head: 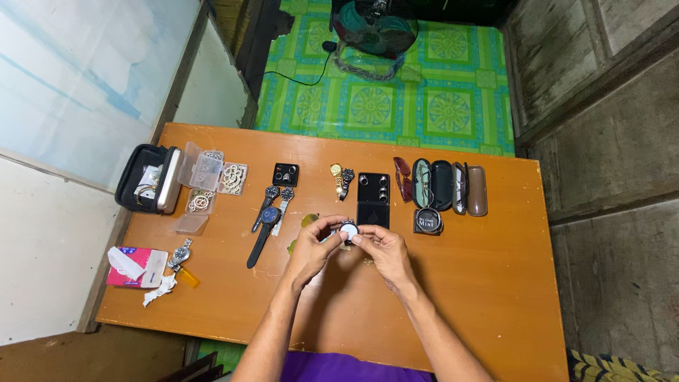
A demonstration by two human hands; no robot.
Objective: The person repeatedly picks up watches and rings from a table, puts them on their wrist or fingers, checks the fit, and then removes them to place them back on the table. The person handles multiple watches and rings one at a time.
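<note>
Both my hands meet over the middle of the orange table [495, 283], holding one small wristwatch [348, 231] with a pale round face. My left hand [311, 247] grips it from the left side, fingers curled. My right hand [380, 249] pinches it from the right with thumb and forefinger. The watch's strap is mostly hidden behind my fingers. Just beyond my hands lies an open black box [373, 199] with round items in its lid. A yellow-green item [309, 221] peeks out beside my left hand.
Several watches [269, 216] lie left of centre, with a small black box [286, 174] behind them. Two more watches [342, 180], glasses cases [445, 185], a round tin [428, 221], clear boxes of beads [209, 177], a black pouch [145, 178] and a pink tissue pack [134, 267] also sit here. A fan [373, 28] stands on the green floor.
</note>
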